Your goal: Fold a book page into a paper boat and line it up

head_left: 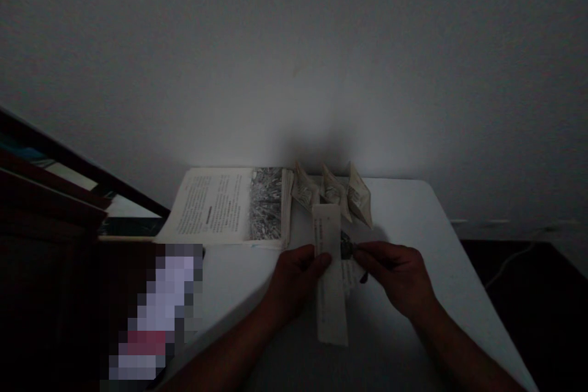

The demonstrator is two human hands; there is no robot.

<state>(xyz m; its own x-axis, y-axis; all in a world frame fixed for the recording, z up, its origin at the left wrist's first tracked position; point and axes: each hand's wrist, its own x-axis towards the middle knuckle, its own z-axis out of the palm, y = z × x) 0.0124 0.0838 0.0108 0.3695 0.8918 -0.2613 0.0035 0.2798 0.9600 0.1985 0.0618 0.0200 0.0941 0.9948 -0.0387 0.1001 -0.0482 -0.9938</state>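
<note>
The left hand (298, 275) pinches a pale paper (331, 300) upright over the surface (408, 214), thumb across its front. The right hand (397, 272) pinches a dark printed flap (346, 246) at the paper's right side. Beyond stand three folded papers (334, 188) in a row, just right of an open book (220, 208).

One long, printed paper strip (331, 312) was held between thumb and fingers of the left hand (296, 275); the right hand's (397, 275) fingertips pinched a dark-printed flap (346, 245) just beside it. Three folded paper pieces (334, 188) sat in a row just beyond the fingers, on a white table (413, 208). One open book (220, 205) lay beyond the left fingers, leftward.
</note>
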